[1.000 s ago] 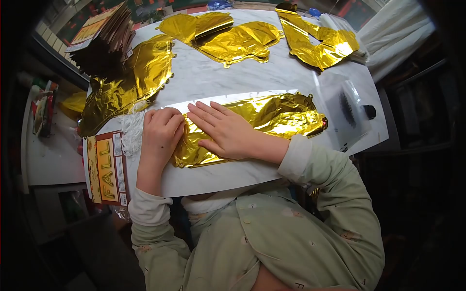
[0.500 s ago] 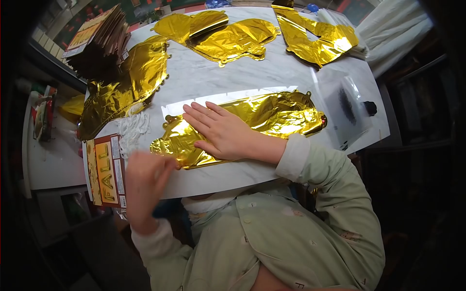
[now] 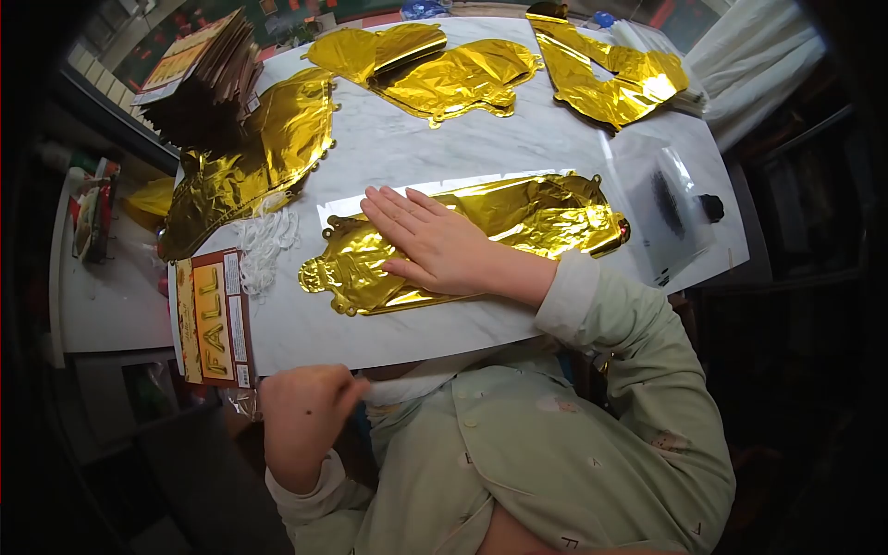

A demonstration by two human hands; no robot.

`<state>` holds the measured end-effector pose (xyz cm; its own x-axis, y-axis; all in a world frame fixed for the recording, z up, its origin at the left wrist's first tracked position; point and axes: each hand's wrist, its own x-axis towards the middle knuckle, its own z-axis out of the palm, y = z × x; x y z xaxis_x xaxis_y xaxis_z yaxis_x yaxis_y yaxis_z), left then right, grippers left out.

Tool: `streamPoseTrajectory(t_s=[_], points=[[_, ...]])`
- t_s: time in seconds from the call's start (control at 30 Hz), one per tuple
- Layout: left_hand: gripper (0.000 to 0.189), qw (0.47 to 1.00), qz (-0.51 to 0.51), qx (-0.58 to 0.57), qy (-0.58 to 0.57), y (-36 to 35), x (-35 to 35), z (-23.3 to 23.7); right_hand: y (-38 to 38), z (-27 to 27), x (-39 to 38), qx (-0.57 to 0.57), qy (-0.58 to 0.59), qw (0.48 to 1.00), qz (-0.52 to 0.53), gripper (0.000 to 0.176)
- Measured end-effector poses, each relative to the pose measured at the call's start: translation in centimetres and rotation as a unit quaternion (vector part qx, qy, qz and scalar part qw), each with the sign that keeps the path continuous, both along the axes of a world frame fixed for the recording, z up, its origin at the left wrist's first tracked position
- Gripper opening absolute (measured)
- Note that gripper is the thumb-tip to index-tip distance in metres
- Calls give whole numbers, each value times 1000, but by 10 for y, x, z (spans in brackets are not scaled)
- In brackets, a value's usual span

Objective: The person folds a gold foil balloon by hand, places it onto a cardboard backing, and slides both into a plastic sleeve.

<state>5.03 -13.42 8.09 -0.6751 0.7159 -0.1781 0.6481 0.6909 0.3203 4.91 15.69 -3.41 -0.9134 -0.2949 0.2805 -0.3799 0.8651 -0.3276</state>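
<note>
My right hand lies flat, fingers stretched, on a folded gold foil balloon that rests on a clear, white-edged sheet. Off the table's near edge, my left hand is curled with its thumb side toward the right; its fingertips are mostly hidden, and what they hold, if anything, cannot be made out. Nearest to it is a packet marked FALL at the table's left edge. Just above that packet lies a bundle of white string.
More gold foil pieces lie at the left, the back and the back right of the marbled table. A stack of brown packets stands back left. Clear plastic bags lie at the right.
My left hand has moved down and away from the foil's left end, past the table's near edge. My right hand stays flat on the foil. The whole view has shifted slightly.
</note>
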Motion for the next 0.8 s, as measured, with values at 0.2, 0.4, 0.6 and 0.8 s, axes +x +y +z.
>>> streamPoseTrajectory(t_s=[0.2,0.4,0.6,0.8], points=[[27,982,-166,40,-79,-23,9,-29,1,-5,0,49,0,999,9,73],[39,998,-10,-2,-56,-13,10,-6,1,-4,0,48,-1,999,8,72],[52,975,-32,201,94,50,-21,-49,1,-5,0,51,1,999,11,72],[63,983,-16,130,130,69,-43,-98,0,-3,-1,39,-9,999,13,72]])
